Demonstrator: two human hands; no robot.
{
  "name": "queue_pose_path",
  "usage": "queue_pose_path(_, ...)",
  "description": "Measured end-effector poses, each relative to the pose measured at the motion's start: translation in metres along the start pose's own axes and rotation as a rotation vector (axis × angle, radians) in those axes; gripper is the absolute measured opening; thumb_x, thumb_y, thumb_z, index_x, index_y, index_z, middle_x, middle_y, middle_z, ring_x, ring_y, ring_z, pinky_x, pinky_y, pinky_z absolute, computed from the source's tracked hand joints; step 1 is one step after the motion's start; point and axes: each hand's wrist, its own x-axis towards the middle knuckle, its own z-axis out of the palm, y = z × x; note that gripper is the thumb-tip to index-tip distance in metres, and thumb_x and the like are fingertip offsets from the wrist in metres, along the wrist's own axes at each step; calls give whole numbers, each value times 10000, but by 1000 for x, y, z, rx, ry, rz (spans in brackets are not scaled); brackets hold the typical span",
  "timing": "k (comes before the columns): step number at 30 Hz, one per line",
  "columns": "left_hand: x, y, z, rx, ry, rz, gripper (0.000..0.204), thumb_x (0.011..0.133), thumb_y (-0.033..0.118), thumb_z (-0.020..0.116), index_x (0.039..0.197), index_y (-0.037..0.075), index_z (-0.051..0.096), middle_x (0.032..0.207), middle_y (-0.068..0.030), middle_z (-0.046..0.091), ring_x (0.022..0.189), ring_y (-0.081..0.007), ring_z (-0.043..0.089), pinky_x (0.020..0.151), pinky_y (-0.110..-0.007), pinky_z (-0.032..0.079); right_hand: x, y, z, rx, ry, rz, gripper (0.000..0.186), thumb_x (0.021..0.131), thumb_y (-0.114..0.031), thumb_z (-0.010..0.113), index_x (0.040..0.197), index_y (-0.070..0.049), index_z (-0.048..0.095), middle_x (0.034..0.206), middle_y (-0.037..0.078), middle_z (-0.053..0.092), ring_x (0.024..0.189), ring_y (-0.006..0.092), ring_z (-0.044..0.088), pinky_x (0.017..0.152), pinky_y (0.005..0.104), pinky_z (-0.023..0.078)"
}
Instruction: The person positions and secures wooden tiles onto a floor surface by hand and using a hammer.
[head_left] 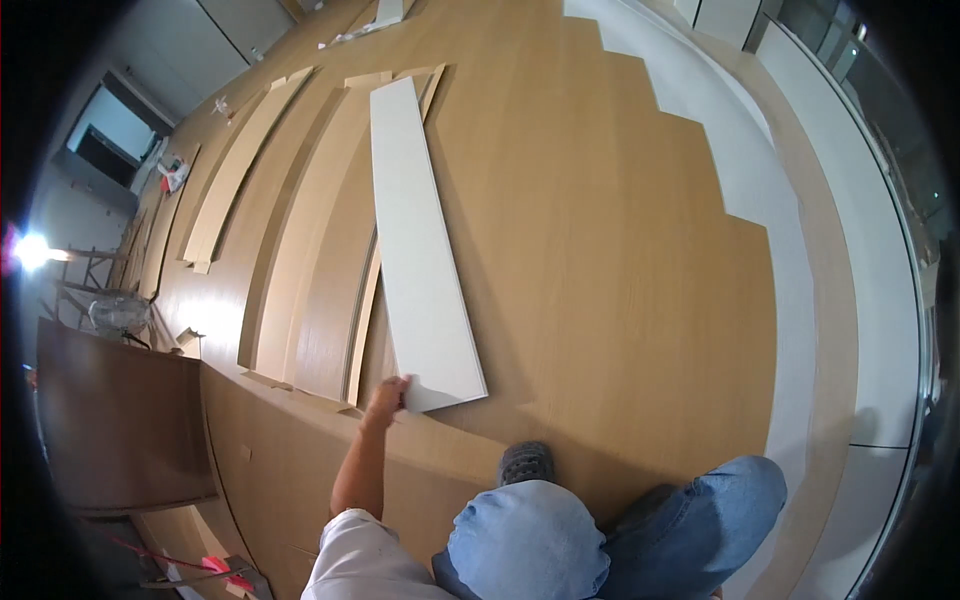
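My left hand [390, 398] grips the near left corner of a long white plank [422, 250], its fingers closed on the edge. The plank lies at a slant along an open cardboard wrapping with wood-look planks [315, 270], partly covering its right edge. My knees are bent in blue jeans, and a dark shoe [524, 463] stands on the wood-look floor just beyond them. Only a small bit of what looks like my right hand [716, 592] shows at the bottom edge under the right leg; its fingers are hidden.
More planks on cardboard [240, 170] lie to the left. A brown cabinet [120, 410], a fan [118, 316] and a bright lamp [32, 252] are at the left. On the right, white underlay [800, 300] borders the stepped flooring, beside a glazed wall. A red object [228, 572] is at lower left.
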Motion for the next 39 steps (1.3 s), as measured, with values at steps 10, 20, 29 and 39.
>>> queue_pose_path(10, -86, 3, 243, -293, -778, -123, 343, 959, 173, 659, 1217, -52, 624, 1142, -151, 672, 1023, -272, 659, 936, -395, 549, -71, -210, 117, 307, -858, -197, 434, 1042, -294, 551, 1399, -51, 506, 1255, 145, 638, 1133, 263, 628, 1026, 392, 492)
queue_pose_path(20, 27, 26, 276, -733, -1067, 27, 561, 1044, 442, 449, 1414, 23, 495, 1491, -116, 485, 1374, -254, 424, 1152, -419, 333, -75, -146, 70, 735, -527, -232, 349, 979, -160, 599, 1275, 23, 579, 1238, 114, 659, 1144, 233, 626, 1030, 389, 473)
queue_pose_path(29, 105, 162, 205, -424, -595, 309, 504, 992, 352, 561, 1349, -4, 543, 1334, -149, 592, 1241, -309, 551, 1088, -461, 446, -225, -58, -55, 832, -268, 66, 429, 972, -259, 644, 1306, 6, 598, 1291, 116, 626, 1184, 239, 574, 1034, 387, 454)
queue_pose_path(39, -93, 223, 414, -139, -1118, 218, 548, 879, 14, 604, 1399, -67, 451, 1412, -151, 528, 1284, -307, 525, 1143, -467, 419, -307, 81, -118, 890, 606, 186, 297, 913, -202, 634, 1105, 21, 679, 982, 104, 701, 910, 221, 660, 839, 391, 522)
